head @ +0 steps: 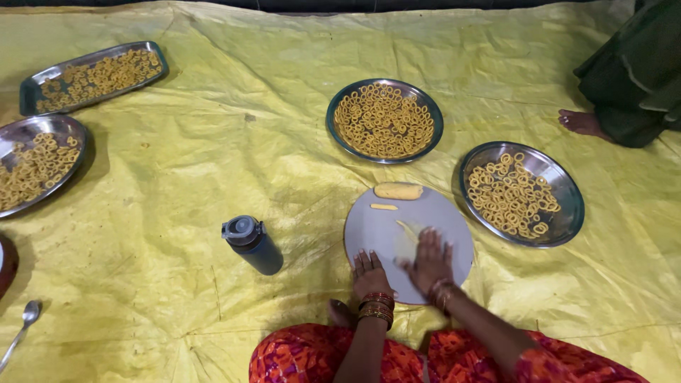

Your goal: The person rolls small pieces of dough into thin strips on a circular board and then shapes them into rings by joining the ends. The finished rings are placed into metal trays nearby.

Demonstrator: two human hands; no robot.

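A round grey board (440, 213) lies on the yellow sheet in front of me. My left hand (370, 273) rests flat on the board's near left edge, fingers together. My right hand (430, 259) presses flat on the board with fingers spread, over a thin strip of pale dough (407, 228) that shows just beyond the fingertips. A thick lump of dough (398, 191) sits at the board's far edge, with a short small dough piece (384, 207) just in front of it. Both wrists wear bangles.
Round steel plates of dough rings sit beyond the board (384, 119) and to its right (521, 193). Two more trays of rings lie far left (92, 74) (35, 167). A dark bottle (252, 245) stands left of the board. A spoon (21, 326) lies at lower left. Another person's foot (582, 123) is upper right.
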